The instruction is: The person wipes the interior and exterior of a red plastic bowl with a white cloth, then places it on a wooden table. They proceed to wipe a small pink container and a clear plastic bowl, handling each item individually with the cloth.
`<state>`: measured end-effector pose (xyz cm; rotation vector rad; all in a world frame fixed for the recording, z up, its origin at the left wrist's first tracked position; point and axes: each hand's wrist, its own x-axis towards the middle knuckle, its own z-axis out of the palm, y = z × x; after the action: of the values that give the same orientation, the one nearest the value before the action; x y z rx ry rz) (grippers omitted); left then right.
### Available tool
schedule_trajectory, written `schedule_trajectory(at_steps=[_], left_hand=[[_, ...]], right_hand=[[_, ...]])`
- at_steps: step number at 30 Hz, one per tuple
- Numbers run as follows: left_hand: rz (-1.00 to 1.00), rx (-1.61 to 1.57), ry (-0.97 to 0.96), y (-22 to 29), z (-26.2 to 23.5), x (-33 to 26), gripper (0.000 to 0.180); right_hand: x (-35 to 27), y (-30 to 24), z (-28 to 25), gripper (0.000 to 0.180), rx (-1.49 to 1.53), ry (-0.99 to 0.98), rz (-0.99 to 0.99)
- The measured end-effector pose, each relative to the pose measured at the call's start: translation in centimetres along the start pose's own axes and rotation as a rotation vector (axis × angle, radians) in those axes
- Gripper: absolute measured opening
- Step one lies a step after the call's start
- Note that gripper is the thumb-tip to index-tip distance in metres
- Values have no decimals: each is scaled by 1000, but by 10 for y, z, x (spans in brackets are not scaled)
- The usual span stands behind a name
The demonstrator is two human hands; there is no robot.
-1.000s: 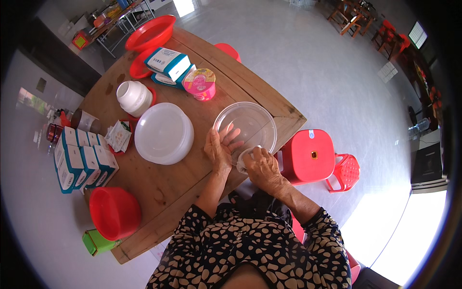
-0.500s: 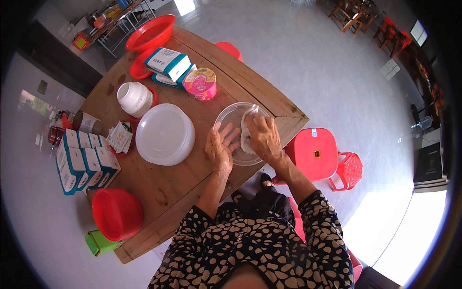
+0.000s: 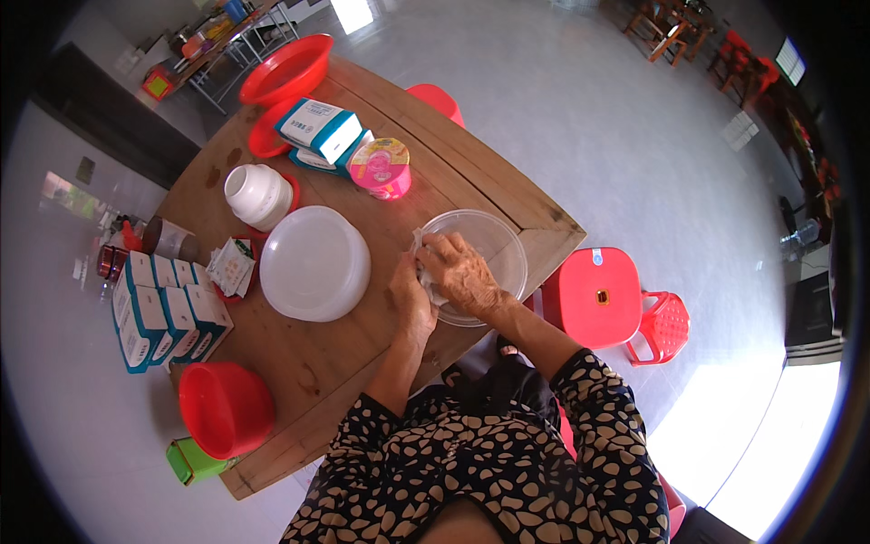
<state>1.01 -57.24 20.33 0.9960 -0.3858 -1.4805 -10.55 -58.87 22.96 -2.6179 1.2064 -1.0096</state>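
A clear, round plastic lid (image 3: 501, 265) is held up in front of me, over the table's near right edge. My left hand (image 3: 413, 297) grips its left rim, fingers mostly hidden behind my right hand. In my right hand (image 3: 460, 272) a crumpled white cloth (image 3: 430, 285) is pinched, pressed against the lid's left side close to my left fingers. Just left of my hands lies a stack of round, whitish translucent lids (image 3: 315, 263) on the wooden table (image 3: 349, 349).
White bowls (image 3: 258, 196), a pink cup-shaped tub (image 3: 381, 167) and teal-and-white boxes (image 3: 319, 127) stand farther back. More boxes (image 3: 159, 313) and a red basin (image 3: 225, 410) line the left side. A red stool (image 3: 594, 297) is beside the table's right corner.
My right hand has brought the cloth from the lid's right part across to its left rim. My left hand's spread fingers have closed at that rim. The view has shifted slightly.
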Motion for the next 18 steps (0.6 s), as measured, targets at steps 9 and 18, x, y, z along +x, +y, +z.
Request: schedule_trajectory(at_steps=[9,18], left_hand=[[65,122,-147,-1,5,-8,69],[217,52,-154,-12,-5,3,59]], right_hand=[[-3,45,-1,38,-282,100,219],[-3,-12,-6,53,-121,-63,197]])
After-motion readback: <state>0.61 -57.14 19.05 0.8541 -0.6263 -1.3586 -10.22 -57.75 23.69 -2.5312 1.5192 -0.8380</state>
